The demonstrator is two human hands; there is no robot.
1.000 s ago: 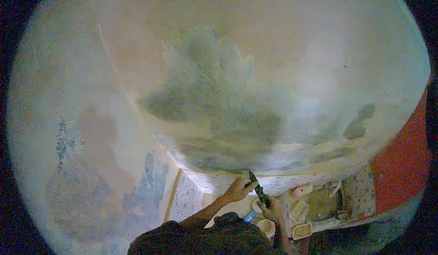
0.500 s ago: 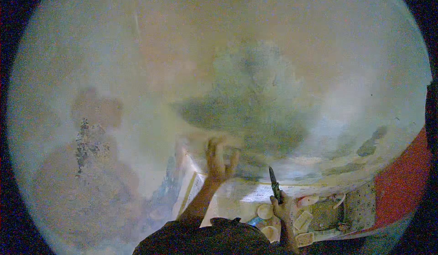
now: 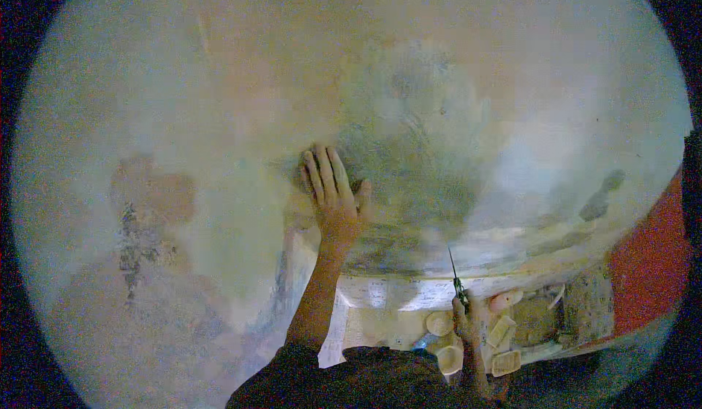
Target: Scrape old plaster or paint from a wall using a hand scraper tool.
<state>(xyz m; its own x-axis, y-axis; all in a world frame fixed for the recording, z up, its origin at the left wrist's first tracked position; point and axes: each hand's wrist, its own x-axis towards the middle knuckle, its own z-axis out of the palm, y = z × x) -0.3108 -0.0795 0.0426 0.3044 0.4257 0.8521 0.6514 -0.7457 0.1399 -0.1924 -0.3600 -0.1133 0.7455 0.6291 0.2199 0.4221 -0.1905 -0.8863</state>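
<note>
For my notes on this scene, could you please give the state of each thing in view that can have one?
Left grip: open, apparently laid against the wall.
Right grip: closed around the knife's handle.
Knife: held, blade exposed, pointing away from the person.
Wall: patchy, darkly discoloured in places.
Rectangular containers: set down; lids unclear.

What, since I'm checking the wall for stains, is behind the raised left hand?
Behind the left hand is the wall, a dark greenish patch showing beside the hand. The stretch the hand covers cannot be seen.
</note>
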